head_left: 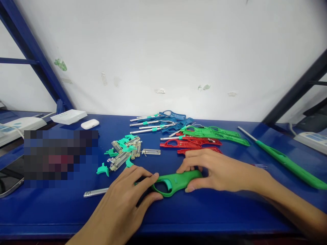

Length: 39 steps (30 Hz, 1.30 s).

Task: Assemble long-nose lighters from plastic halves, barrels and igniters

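Observation:
A green long-nosed gas lighter point(180, 180) lies across the blue table, gripped from both ends. My left hand point(130, 194) pinches it near the trigger loop, and its metal barrel point(95, 192) sticks out to the left beyond my fingers. My right hand point(204, 168) is closed around the handle end, thumb in front and fingers behind. A teal trigger shows inside the loop. Just beyond my left hand is a pile of clear fuel tanks point(120, 160) and teal triggers point(103, 169).
Blue lighter halves with barrels point(176, 117) lie at the back, near red halves point(199, 143) and green halves point(217, 132). A whole green lighter point(288, 161) rests at right. At left are a white earbud case point(90, 124), a white box point(68, 116) and a phone point(11, 177).

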Each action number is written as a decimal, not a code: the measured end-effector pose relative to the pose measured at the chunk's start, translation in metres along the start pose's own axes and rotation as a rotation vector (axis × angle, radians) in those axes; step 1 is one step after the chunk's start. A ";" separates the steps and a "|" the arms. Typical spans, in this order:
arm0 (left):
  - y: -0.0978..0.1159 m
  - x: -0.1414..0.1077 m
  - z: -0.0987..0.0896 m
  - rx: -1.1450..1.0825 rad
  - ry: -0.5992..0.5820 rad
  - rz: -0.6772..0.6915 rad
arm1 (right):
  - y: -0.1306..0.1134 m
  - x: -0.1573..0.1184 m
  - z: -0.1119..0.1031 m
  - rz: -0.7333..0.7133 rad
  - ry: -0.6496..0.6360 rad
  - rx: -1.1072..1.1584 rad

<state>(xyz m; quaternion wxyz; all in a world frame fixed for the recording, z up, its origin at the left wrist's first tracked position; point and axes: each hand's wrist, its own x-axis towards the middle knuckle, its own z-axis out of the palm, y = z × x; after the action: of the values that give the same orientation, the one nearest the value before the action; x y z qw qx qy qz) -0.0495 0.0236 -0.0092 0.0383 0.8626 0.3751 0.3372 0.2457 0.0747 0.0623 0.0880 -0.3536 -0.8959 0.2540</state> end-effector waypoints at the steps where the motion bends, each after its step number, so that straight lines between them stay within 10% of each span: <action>1: 0.000 0.000 -0.001 0.008 -0.009 -0.009 | 0.000 0.000 0.001 -0.001 0.000 -0.003; 14: 0.005 0.007 -0.008 0.059 -0.173 0.076 | -0.003 0.001 0.002 -0.002 0.000 -0.039; 39: 0.013 0.010 -0.018 0.272 -0.133 0.222 | -0.006 -0.001 0.006 -0.002 0.005 -0.098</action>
<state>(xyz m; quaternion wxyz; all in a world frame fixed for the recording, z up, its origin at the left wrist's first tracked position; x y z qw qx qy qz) -0.0474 0.0175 0.0145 -0.0916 0.9164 0.3162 0.2276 0.2409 0.0685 0.0605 0.0732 -0.3574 -0.9073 0.2089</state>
